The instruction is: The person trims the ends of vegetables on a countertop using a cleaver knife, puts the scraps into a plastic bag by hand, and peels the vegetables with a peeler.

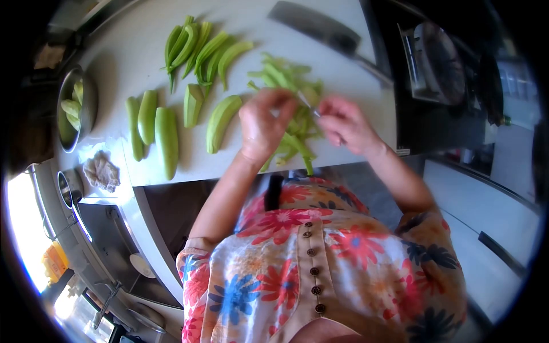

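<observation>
Above a heap of green peelings point(297, 146) on the white counter, both hands are raised close together. My right hand point(343, 120) is closed on a small tool with a thin silvery metal part point(309, 104); blur hides whether it is a knife or a peeler. My left hand point(266, 120) has its fingers curled in beside the tool's tip, and what they pinch is hidden. Just left of this hand lies a curved pale-green peeled gourd point(223, 124). A shorter, faceted green piece point(193, 105) and a long peeled gourd point(166, 143) lie farther left.
Slender ridged green gourds point(183, 46) lie at the back of the counter point(120, 57). A broad cleaver point(314, 26) rests at the back right, beside the black stove point(412, 128). At left are a metal bowl point(87, 123) holding pale-green pieces and a crumpled cloth point(102, 171).
</observation>
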Demonstrator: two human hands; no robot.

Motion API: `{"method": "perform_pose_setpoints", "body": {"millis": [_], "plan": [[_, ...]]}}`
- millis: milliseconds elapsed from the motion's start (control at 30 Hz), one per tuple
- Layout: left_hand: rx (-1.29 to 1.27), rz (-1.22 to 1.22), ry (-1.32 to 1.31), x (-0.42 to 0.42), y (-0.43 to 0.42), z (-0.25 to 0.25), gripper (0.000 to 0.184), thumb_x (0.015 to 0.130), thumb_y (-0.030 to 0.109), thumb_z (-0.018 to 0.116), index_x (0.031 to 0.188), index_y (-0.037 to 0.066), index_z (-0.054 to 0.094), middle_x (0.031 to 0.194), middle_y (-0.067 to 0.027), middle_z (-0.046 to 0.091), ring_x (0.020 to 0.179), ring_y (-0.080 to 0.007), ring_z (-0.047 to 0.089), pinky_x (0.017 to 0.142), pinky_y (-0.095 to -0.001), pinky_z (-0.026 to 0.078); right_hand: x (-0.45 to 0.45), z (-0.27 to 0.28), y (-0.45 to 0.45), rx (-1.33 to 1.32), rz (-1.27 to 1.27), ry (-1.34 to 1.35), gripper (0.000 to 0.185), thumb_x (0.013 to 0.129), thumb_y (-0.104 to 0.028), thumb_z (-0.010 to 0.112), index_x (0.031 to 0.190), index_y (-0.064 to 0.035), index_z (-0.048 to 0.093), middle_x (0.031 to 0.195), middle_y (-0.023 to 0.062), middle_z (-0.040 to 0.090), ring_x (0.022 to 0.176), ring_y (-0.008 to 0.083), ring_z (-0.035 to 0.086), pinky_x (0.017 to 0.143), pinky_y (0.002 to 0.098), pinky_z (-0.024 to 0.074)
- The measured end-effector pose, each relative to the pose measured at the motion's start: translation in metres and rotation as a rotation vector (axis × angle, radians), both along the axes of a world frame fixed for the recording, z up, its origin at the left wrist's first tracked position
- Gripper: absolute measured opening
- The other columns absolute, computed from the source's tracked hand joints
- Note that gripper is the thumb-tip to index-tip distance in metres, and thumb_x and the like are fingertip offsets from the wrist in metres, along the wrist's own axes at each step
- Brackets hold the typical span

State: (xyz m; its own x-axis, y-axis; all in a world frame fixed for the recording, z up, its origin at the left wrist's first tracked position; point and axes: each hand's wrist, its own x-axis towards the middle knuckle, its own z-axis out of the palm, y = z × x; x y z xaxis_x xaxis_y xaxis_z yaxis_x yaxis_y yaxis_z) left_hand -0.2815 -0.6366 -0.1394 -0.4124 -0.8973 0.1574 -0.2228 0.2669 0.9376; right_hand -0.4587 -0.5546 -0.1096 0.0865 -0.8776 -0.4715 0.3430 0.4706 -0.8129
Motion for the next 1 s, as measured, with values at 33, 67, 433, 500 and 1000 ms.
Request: {"method": "perform_pose_setpoints", "body": {"millis": [33, 67, 433, 500, 1000], "plan": [[-0.038, 0.008, 0.0, 0.0, 0.0, 0.0, 0.011, 0.077, 0.002, 0.067, 0.088, 0.0, 0.065, 0.077, -0.0059, 0.064, 0.068, -0.0115, 0.061, 0.066, -0.0239, 0.049, 0.0, 0.002, 0.0, 0.012, -0.004, -0.04, 0.011, 0.085, -0.002, 0.057, 0.092, -0.0034, 0.049, 0.068, -0.0004, 0.048, 0.045, 0.0054, 0.041, 0.039, 0.0194, 0.0325], [-0.075, 0.016, 0.0, -0.001, 0.0, 0.001, 0.01, 0.076, 0.002, 0.068, 0.086, 0.0, 0.065, 0.076, -0.0065, 0.064, 0.067, -0.0124, 0.061, 0.065, -0.0243, 0.048, 0.001, 0.002, 0.0, 0.026, -0.007, -0.065, 0.011, 0.085, -0.002, 0.057, 0.092, -0.0037, 0.049, 0.068, -0.0005, 0.047, 0.045, 0.0054, 0.041, 0.039, 0.0193, 0.0324], [0.044, -0.047, -0.215, 0.012, -0.001, -0.014, 0.009, 0.073, 0.001, 0.061, 0.082, 0.001, 0.064, 0.074, -0.0065, 0.062, 0.063, -0.0109, 0.06, 0.06, -0.0246, 0.047, -0.006, 0.007, 0.0, -0.053, -0.028, -0.052, 0.009, 0.084, -0.001, 0.056, 0.09, -0.0043, 0.05, 0.068, -0.0016, 0.049, 0.049, 0.0044, 0.042, 0.044, 0.0186, 0.0362], [0.028, -0.045, -0.204, 0.013, -0.001, -0.015, 0.011, 0.073, 0.0, 0.06, 0.083, 0.0, 0.064, 0.073, -0.006, 0.062, 0.061, -0.0101, 0.059, 0.058, -0.0247, 0.047, 0.0, -0.003, -0.001, -0.17, -0.015, 0.341, 0.007, 0.083, -0.001, 0.056, 0.088, -0.0033, 0.051, 0.068, -0.0015, 0.05, 0.053, 0.0047, 0.046, 0.049, 0.0179, 0.0392], [-0.32, -0.34, -0.364, 0.009, -0.019, 0.016, 0.022, 0.073, 0.007, 0.065, 0.094, 0.011, 0.067, 0.078, -0.0093, 0.058, 0.069, -0.0286, 0.06, 0.062, -0.0375, 0.049, 0.012, 0.004, -0.005, -0.399, 0.28, 1.082, 0.017, 0.074, -0.004, 0.061, 0.089, -0.0042, 0.054, 0.072, 0.0106, 0.061, 0.064, 0.0271, 0.061, 0.059, 0.0358, 0.0481]]}}
